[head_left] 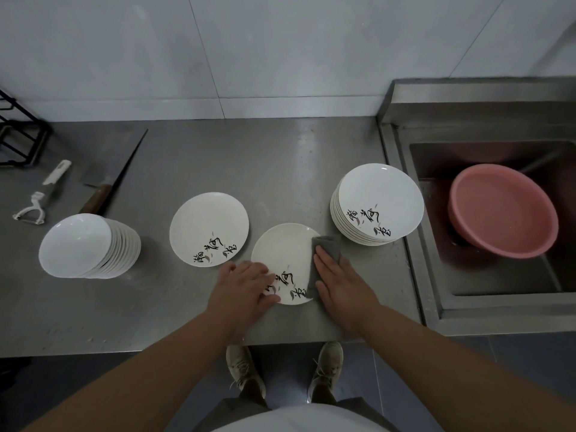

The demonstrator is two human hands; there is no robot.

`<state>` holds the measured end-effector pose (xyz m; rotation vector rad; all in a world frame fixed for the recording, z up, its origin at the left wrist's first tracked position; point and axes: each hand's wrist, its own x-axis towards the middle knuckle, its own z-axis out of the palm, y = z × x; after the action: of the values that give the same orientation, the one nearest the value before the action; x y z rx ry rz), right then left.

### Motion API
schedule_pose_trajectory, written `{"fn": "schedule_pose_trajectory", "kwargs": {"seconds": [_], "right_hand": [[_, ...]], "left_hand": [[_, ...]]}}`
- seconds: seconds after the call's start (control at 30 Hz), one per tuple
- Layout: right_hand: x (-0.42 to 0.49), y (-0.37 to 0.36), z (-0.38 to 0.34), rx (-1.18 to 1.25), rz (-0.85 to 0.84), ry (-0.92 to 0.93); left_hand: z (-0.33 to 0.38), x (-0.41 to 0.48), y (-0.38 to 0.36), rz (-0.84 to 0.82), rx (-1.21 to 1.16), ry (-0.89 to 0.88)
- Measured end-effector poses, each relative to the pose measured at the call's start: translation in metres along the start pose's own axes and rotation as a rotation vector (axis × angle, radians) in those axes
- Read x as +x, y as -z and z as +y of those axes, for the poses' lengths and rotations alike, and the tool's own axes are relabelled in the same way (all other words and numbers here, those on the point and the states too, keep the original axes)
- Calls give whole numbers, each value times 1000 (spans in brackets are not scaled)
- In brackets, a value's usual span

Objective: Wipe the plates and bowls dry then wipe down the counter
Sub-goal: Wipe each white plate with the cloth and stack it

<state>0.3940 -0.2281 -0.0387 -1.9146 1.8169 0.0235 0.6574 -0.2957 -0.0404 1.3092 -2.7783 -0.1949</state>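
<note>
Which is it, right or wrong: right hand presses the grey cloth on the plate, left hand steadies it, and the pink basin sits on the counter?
Wrong in one respect: the head view shows the pink basin in the sink, not on the counter. Rest stands.

Left hand (246, 283) steadies a plate (282, 260) on the tabletop (265, 157); right hand (338, 283) presses a grey cloth (325, 244) flat on its rim.

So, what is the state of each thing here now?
Near plate, flat on counter.
Cloth, pressed on that plate's right edge.
Right hand, flat on the cloth.
Left hand, resting on the plate's left rim.
Far plate, lying alone, face up.
Plate stack, stacked beside sink.
Bowls, stacked.
Basin, tilted in sink.
</note>
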Motion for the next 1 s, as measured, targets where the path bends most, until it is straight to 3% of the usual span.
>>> {"fn": "schedule_pose_trajectory", "kwargs": {"seconds": [0.13, 0.23, 0.47, 0.7, 0.9, 1.0], "right_hand": [[-6, -16, -24, 42, 80, -83], [-31, -38, -50, 89, 48, -121], [15, -8, -13, 5, 139, -91], [-32, -47, -44, 279, 278, -132], [-38, 17, -28, 419, 84, -91], [-25, 51, -18, 429, 38, -206]], "left_hand": [[2, -4, -11, 37, -13, -19], [5, -7, -16, 103, -28, -30], [13, -12, -21, 127, 8, -65], [22, -5, -16, 68, -125, 35], [24, -2, -4, -7, -120, 49], [22, -1, 8, -12, -119, 107]]}}
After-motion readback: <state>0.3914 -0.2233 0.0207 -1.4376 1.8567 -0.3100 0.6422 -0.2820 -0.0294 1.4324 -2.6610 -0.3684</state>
